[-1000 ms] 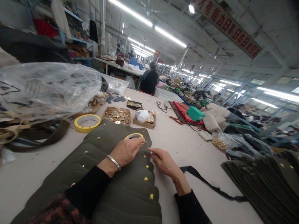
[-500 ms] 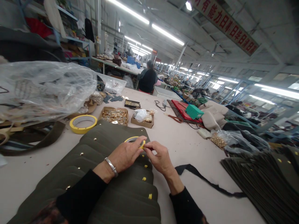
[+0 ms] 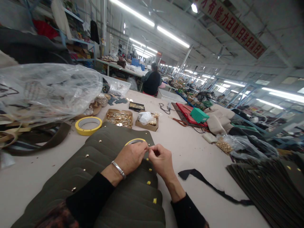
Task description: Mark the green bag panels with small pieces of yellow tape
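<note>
My left hand [image 3: 131, 157], with a silver bracelet at the wrist, curls around the near side of a roll of yellow tape [image 3: 135, 140], which it partly hides. Its fingertips are pinched and meet those of my right hand [image 3: 163, 161]. That hand is also closed in a pinch; whatever is between its fingertips is too small to make out. Both hands are over a row of overlapping dark olive fabric panels [image 3: 123, 183]. Gold studs [image 3: 87, 155] dot the panels' left side, and small yellow tape pieces [image 3: 148, 182] mark the right edge.
A larger yellow tape roll [image 3: 88, 126] lies beyond the panels, beside cardboard boxes of gold hardware [image 3: 119, 118]. A black strap [image 3: 209, 183] and stacked olive panels [image 3: 258, 183] are at right. Clear plastic bags [image 3: 52, 91] crowd the left. A person [image 3: 152, 80] sits farther back.
My left fingers have drawn in from a more stretched position to a pinch against my right fingertips, covering the roll's near edge. The camera view has shifted slightly.
</note>
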Tool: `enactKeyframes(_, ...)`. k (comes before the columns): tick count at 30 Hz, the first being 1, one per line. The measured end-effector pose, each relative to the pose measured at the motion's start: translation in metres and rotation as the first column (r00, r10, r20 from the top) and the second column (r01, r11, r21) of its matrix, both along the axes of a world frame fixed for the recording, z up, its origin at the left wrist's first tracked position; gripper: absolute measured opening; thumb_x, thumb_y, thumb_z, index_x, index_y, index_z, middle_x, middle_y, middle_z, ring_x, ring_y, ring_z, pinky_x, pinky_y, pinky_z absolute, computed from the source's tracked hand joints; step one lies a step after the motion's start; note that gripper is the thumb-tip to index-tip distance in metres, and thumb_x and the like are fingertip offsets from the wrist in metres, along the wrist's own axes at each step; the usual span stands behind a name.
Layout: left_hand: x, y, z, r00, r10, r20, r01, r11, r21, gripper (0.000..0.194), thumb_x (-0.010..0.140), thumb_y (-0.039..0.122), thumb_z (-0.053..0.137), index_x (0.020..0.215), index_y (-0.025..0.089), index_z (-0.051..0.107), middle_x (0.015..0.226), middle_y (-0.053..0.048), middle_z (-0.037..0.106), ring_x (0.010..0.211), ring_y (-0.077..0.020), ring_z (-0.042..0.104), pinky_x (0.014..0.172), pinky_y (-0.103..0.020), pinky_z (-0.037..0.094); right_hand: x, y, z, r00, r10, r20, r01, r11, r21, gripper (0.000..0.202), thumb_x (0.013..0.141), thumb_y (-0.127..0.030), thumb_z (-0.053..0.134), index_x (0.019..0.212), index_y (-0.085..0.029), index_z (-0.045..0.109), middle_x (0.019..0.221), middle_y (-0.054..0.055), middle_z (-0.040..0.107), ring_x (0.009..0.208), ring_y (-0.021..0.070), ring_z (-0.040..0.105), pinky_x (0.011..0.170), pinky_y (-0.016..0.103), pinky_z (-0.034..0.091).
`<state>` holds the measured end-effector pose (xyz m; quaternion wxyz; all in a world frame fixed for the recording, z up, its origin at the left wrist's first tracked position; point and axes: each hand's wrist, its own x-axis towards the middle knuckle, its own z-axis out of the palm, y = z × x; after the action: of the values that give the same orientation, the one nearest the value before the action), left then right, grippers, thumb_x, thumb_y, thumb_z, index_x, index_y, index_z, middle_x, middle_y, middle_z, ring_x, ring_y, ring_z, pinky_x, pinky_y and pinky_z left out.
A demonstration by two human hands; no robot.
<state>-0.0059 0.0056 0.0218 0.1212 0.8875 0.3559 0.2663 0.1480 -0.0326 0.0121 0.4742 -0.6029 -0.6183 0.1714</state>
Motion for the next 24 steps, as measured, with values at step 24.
enactKeyframes(24,0.002,0.008,-0.010,0.916,0.118,-0.383,-0.150,0.987,-0.053,0.020,0.089,0.010,0.041,0.091,0.020,0.059,0.091,-0.008,0.065,0.087,-0.0208,0.059,0.072,-0.032,0.048,0.024,0.069,-0.015,0.950,0.037,0.309,0.103,0.900,-0.424,0.013,0.074,-0.016,0.057,0.067,-0.017,0.068,0.062,0.002,0.068,0.054,0.0110,0.060,0.054,0.019,0.042)
